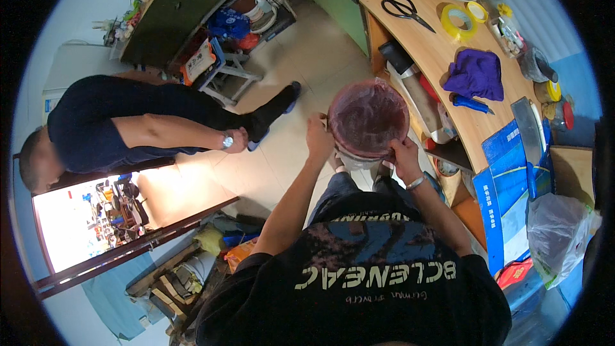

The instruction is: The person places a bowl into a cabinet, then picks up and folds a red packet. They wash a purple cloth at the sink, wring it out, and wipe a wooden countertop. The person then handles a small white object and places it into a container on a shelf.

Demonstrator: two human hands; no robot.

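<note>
A round, dark-pink waste bin (368,115) lined with a thin, see-through plastic bag hangs in front of me above the floor tiles. Its opening faces up, and the bag's edge is folded over the rim, bunching below on the near side. My left hand (319,138) is closed on the rim at the left. On the near right side, my right hand (405,159) grips the rim, with the thumb over the edge. The inside looks hazy through the bag, and I cannot make out anything lying in it.
At right, a wooden counter (474,128) holds black scissors (408,11), yellow tape rolls (459,22), a purple cloth (475,75), a blue-handled knife (472,103) and a cleaver (529,134). Another person (128,118) bends at the left, one foot forward. A small stool (224,77) stands beyond.
</note>
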